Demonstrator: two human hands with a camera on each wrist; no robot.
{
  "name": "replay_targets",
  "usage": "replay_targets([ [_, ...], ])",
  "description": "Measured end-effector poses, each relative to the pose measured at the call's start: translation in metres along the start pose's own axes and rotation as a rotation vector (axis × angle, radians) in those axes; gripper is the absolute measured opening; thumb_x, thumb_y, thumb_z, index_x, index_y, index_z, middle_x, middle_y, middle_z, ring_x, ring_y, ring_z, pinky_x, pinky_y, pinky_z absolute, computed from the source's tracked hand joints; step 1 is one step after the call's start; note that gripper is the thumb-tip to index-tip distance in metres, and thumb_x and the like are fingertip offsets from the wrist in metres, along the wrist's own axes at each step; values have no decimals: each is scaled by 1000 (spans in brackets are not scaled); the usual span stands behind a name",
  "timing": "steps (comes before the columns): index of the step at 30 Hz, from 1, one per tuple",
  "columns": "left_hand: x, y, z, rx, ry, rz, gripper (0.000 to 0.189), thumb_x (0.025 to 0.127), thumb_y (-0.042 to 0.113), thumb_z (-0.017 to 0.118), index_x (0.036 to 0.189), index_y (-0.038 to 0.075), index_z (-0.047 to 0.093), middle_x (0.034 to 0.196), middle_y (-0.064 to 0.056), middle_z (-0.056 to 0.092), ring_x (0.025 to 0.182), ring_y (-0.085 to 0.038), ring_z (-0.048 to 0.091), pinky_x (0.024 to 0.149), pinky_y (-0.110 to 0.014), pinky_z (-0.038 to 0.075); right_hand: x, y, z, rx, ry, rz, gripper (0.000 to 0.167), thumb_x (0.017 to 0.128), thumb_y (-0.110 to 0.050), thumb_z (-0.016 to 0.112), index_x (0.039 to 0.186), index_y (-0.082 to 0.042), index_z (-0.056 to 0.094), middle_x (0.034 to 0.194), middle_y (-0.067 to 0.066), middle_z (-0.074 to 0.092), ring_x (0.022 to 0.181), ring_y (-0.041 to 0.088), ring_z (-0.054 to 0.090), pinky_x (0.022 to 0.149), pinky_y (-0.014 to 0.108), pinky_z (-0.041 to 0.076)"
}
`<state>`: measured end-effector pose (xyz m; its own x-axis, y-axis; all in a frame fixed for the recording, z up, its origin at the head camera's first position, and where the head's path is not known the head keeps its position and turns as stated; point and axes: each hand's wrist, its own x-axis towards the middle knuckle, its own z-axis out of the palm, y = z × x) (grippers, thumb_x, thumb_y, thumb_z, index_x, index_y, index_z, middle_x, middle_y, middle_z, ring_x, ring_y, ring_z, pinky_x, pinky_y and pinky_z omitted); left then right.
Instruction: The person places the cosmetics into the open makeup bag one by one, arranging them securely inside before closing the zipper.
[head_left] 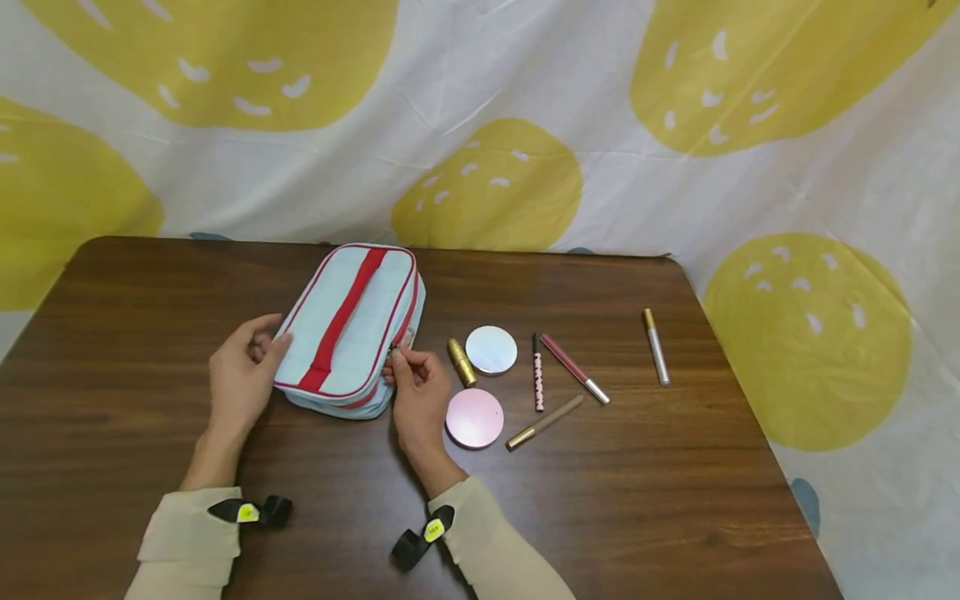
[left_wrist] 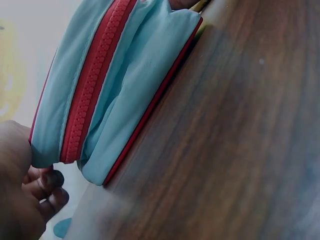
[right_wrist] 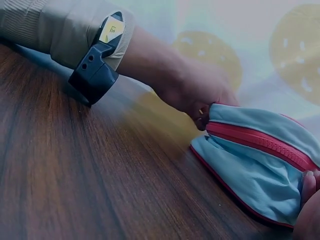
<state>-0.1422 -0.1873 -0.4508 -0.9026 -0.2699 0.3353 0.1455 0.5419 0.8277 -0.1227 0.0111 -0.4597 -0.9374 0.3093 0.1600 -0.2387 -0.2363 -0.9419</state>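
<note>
Position of the bag (head_left: 360, 333) relative to the right grip (head_left: 422, 396)

1. Table. The brown table (head_left: 675, 500) spans most of the lower frame and carries all items.

2. Bag. It rests on the table, left of frame centre. Its long axis runs from lower left to upper right, tilted slightly from vertical; the red strap (head_left: 345, 321) follows that axis. The lid is down. The zip (left_wrist: 95, 85) is meshed along the portion seen in the left wrist view. Contents are not visible.

3. Grips. The right grip is at the bag's lower right side, thumb and finger together, apparently pinching the zip pull (right_wrist: 202, 111). From there the zip extends toward the upper frame along the bag's right side; judged the controlling direction. The right grip is the nearer to this side. The left grip (head_left: 243, 367) touches the opposite edge, thumb overlapping it; whether it clamps cannot be determined.

4. Loose items. All lie outside the bag, right of it in the frame: white round case (head_left: 491, 349), pink round case (head_left: 475, 418), brown tube (head_left: 543, 423), red tube (head_left: 572, 367), silver tube (head_left: 656, 347) set apart at far right, spotted pencil (head_left: 538, 379), gold lipstick (head_left: 461, 363).
</note>
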Motion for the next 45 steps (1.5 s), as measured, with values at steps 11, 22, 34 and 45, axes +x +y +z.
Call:
replay_targets([
  [11,-2,4,1,-14,51,36,24,86,12,71,107,1,72,73,-7,53,65,-10,44,55,-17,32,1,0,-2,-6,23,9,12,89,2,64,96,12,61,82,21,64,69,15,61,64,24,53],
  [22,-3,4,3,4,193,11,18,82,4,70,99,-2,74,69,-9,54,60,-5,44,55,-14,33,2,0,-1,-29,22,13,12,90,1,64,97,11,62,84,21,65,72,28,64,65,29,55],
  [34,-5,6,2,62,276,2,17,84,6,68,98,-1,75,69,-13,58,61,-4,43,55,-13,31,-6,-10,2,-62,-26,-9,10,90,6,61,97,13,61,85,26,64,72,39,63,67,47,54],
  [45,-3,7,-2,87,291,2,19,85,9,66,99,-1,75,69,-14,58,60,-5,43,54,-13,32,-11,-11,5,-79,-30,1,8,89,5,62,95,11,62,82,21,64,70,40,62,66,45,55],
])
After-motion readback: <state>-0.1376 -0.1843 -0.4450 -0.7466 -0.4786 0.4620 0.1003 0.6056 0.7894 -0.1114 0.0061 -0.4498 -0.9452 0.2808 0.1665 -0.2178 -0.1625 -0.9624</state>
